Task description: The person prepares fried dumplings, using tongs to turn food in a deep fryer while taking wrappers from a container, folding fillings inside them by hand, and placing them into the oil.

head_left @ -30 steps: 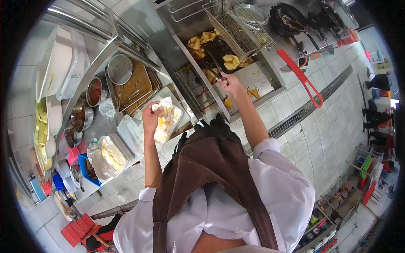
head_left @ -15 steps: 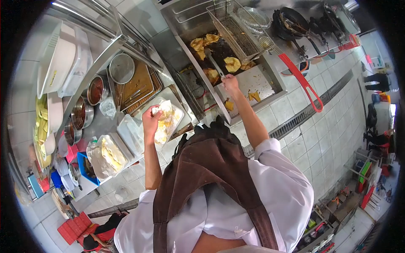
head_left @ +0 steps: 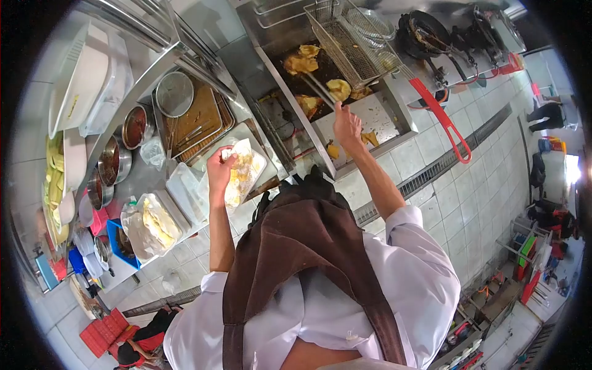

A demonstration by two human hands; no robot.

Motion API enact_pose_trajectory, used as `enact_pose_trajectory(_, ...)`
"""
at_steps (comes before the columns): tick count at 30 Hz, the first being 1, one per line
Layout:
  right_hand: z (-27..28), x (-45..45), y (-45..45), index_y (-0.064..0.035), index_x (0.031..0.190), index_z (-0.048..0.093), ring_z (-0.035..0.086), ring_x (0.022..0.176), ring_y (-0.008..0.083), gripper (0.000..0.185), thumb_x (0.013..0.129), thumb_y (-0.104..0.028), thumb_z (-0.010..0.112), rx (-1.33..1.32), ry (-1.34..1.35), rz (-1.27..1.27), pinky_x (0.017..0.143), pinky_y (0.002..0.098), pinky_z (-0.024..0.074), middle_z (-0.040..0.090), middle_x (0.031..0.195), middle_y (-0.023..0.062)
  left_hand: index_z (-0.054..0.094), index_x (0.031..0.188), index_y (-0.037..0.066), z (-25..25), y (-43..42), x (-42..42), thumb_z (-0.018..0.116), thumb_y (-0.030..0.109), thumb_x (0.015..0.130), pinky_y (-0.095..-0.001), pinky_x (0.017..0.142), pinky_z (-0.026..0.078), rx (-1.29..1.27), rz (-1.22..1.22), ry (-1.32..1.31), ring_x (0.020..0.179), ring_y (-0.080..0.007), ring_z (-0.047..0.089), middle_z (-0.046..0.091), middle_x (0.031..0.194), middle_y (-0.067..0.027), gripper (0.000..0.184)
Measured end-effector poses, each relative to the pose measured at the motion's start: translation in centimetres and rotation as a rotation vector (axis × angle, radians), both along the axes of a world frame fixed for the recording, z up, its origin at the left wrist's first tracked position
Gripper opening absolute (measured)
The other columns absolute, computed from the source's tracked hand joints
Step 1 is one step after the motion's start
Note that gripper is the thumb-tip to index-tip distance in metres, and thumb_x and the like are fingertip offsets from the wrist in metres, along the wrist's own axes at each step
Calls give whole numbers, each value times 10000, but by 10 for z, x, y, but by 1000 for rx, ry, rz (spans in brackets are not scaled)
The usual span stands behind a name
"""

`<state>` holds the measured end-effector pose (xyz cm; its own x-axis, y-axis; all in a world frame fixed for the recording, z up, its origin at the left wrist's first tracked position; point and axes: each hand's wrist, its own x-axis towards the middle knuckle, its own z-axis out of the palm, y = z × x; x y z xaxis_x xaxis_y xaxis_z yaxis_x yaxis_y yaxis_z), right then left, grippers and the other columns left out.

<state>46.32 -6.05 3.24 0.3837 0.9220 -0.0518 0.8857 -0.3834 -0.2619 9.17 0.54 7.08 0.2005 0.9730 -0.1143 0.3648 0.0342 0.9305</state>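
Metal tongs (head_left: 320, 88) are in my right hand (head_left: 348, 125), its fingers wrapped round them. Their far ends reach over the fryer (head_left: 370, 154) to yellow-brown fried pieces (head_left: 302, 61) in dark oil. Another fried piece (head_left: 338, 89) floats just right of the tongs. My left hand (head_left: 220, 168) pinches the edge of white paper (head_left: 241, 150) at a tray. Yellow-white food (head_left: 237, 182) lies on that paper, beside my fingers.
A wire basket (head_left: 345, 49) with a red handle (head_left: 441, 114) sits over the fryer's right side. Left are a strainer (head_left: 174, 94), sauce bowls (head_left: 137, 126) and a paper-lined container (head_left: 151, 225). A black pan (head_left: 422, 34) stands at back right. A person (head_left: 145, 339) is lower left.
My right hand has moved right with the tongs, whose ends now lie by the upper-left pieces. Those pieces have shifted closer together. My left hand stays at the paper.
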Motion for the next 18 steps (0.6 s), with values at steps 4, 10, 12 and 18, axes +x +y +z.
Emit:
enact_pose_trajectory(4,-10,-12,-6,-7,1151,430,612,786,392,308,852,-80,455,-53,-26,52,644,461,494,552,1015,247,653,950,38,-2,2,0,661,62,762,-214,482,289,31,-18,45,527,-39,340,442,587,61,190)
enact_pose_trajectory(10,4,-12,-13,16,1103,477,612,796,396,276,846,-82,465,-60,44,-46,665,476,488,585,927,244,645,972,24,1,-1,-4,641,56,779,-214,535,367,2,-23,84,586,-50,445,541,673,24,196)
enact_pose_trajectory(12,-3,-6,-5,21,1075,500,615,809,386,263,841,-97,473,29,72,-67,673,476,486,604,879,234,637,994,16,2,-1,-7,626,50,792,-216,582,430,-11,-45,156,643,-64,529,612,751,-6,205)
enact_pose_trajectory(18,-42,12,30,24,1018,525,622,769,372,227,837,-107,485,28,107,-184,662,477,487,620,818,223,641,994,22,7,-2,-3,632,59,787,-214,572,425,-20,-38,89,625,-62,518,603,719,-7,210)
